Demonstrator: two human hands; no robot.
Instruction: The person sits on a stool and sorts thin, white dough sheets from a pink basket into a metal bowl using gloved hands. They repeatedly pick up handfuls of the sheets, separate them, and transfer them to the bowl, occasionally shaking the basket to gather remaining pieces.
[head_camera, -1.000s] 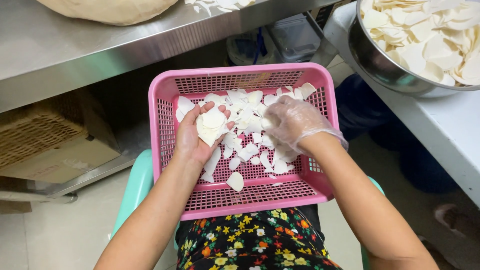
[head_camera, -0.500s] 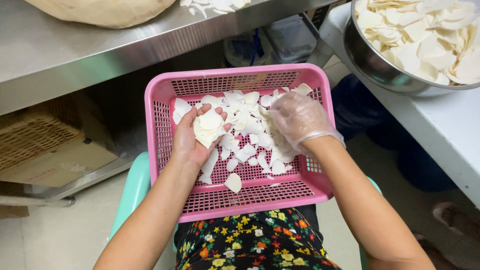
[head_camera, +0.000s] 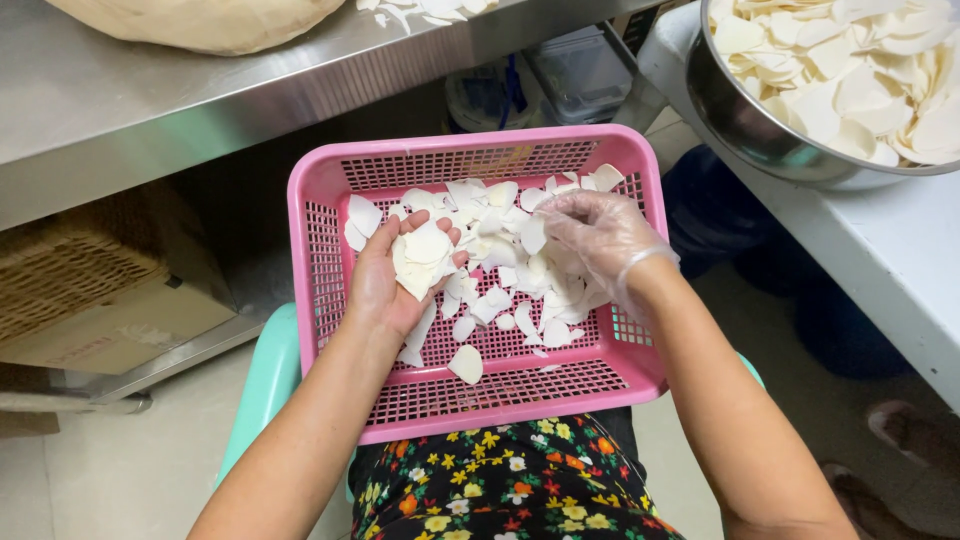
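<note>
The left hand (head_camera: 385, 285) cups a small stack of white slices (head_camera: 425, 258), grip closed around them, at about nine o'clock in the pink basket (head_camera: 322, 290) on the lap. The gloved right hand (head_camera: 600, 235) pinches at the loose pile (head_camera: 510, 265) near two o'clock, fingers closed on a slice, I judge. Best to lift single slices and keep the stack flat and low over the mesh. The steel bench (head_camera: 120, 100) crowds twelve o'clock and the bowl (head_camera: 745, 120) sits at two; room lies toward six.
</note>
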